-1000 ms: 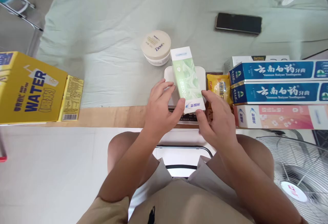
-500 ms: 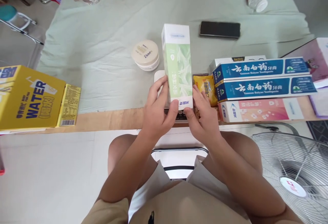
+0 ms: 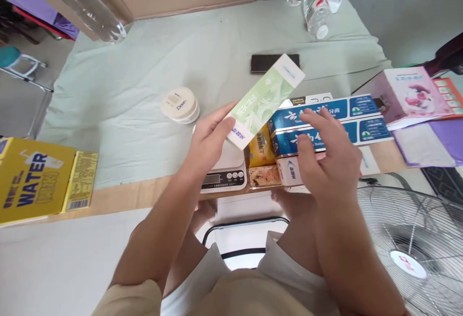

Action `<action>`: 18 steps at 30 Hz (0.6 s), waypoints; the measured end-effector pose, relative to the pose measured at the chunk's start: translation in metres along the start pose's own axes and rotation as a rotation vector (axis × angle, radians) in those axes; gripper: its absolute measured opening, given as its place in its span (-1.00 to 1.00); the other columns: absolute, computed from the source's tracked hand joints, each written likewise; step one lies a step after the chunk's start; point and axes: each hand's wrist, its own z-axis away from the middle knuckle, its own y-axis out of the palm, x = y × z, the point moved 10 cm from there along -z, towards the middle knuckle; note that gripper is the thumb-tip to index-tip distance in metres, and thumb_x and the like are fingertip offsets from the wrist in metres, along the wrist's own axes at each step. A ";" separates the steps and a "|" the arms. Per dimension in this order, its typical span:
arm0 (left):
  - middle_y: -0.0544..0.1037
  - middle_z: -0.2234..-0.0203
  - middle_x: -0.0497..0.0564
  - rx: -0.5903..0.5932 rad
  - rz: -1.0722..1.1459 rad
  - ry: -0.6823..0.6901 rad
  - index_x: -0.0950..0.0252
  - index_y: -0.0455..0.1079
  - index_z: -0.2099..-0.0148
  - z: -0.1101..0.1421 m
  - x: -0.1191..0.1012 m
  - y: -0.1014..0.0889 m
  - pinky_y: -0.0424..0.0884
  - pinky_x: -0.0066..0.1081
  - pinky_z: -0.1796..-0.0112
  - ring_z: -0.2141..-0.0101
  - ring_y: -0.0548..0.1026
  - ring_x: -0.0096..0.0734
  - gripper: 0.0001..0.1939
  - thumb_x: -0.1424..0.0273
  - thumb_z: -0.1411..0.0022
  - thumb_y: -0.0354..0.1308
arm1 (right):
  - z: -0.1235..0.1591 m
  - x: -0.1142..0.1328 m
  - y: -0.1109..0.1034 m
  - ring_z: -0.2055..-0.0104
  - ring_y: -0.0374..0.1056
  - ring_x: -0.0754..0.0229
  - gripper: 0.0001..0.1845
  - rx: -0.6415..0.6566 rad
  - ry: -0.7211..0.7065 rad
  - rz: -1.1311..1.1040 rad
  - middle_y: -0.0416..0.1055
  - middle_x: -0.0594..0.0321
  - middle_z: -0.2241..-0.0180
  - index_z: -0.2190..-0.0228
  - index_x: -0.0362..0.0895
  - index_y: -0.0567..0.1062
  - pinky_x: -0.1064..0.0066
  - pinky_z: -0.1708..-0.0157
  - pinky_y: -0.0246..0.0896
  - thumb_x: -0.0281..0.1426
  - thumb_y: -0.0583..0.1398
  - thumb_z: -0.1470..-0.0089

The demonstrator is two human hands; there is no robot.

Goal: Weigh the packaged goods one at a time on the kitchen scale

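Observation:
My left hand (image 3: pixel 211 137) grips the lower end of a green and white toothpaste box (image 3: pixel 265 99), which tilts up to the right above a white kitchen scale (image 3: pixel 231 169). My right hand (image 3: pixel 327 157) hovers with fingers apart over two stacked blue toothpaste boxes (image 3: pixel 369 130); whether it touches them I cannot tell. Below these lies a pink toothpaste box (image 3: pixel 289 171), partly hidden by that hand. Between scale and boxes sit a yellow packet (image 3: pixel 261 149) and a clear-wrapped snack packet (image 3: pixel 265 177).
A Dove cream jar (image 3: pixel 181 105) and a black phone (image 3: pixel 260 63) lie on the green cloth. Yellow cartons (image 3: pixel 39 176) stand at the left edge. Plastic bottles (image 3: pixel 316 12) lie at the back. A pink box (image 3: pixel 415 94) is at the right, with a fan (image 3: pixel 408 243) below.
My right hand has let go of the green toothpaste box and moved right over the blue boxes. The green box has swung to a rightward slant in my left hand. The view has shifted.

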 end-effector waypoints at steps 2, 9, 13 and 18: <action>0.72 0.19 0.03 0.070 -0.028 -0.018 0.22 0.66 -0.05 -0.038 -0.002 0.015 0.59 -0.15 0.04 0.09 0.67 -0.05 -0.63 0.25 -0.31 0.18 | -0.009 -0.032 -0.007 -0.35 0.43 -0.17 -0.63 0.009 0.097 0.060 0.63 0.10 -0.13 -0.04 -0.06 0.63 -0.20 -0.34 0.36 -0.31 0.14 -0.31; 0.66 0.25 0.02 0.346 -0.169 -0.063 0.24 0.66 0.08 -0.149 0.016 0.075 0.55 -0.15 0.07 0.18 0.63 -0.16 -0.68 0.37 -0.28 0.09 | -0.009 -0.076 0.008 -0.38 0.39 -0.23 -0.56 0.171 0.218 0.148 0.56 0.06 -0.22 -0.05 -0.08 0.65 -0.31 -0.34 0.31 -0.24 0.12 -0.28; 0.68 0.17 0.05 0.497 -0.207 -0.094 0.24 0.64 0.06 -0.168 0.039 0.100 0.53 -0.05 -0.05 0.03 0.63 -0.04 -0.67 0.32 -0.26 0.11 | -0.007 -0.075 0.011 -0.39 0.37 -0.23 -0.57 0.161 0.226 0.210 0.54 0.09 -0.24 -0.05 -0.07 0.64 -0.32 -0.36 0.25 -0.23 0.11 -0.31; 0.72 0.14 0.01 0.622 -0.283 -0.179 0.17 0.68 0.06 -0.165 0.061 0.113 0.61 -0.13 0.02 0.08 0.67 -0.07 -0.60 0.38 -0.11 0.12 | -0.009 -0.073 0.013 -0.38 0.39 -0.22 -0.58 0.141 0.224 0.211 0.54 0.10 -0.24 -0.04 -0.06 0.64 -0.27 -0.35 0.26 -0.21 0.12 -0.32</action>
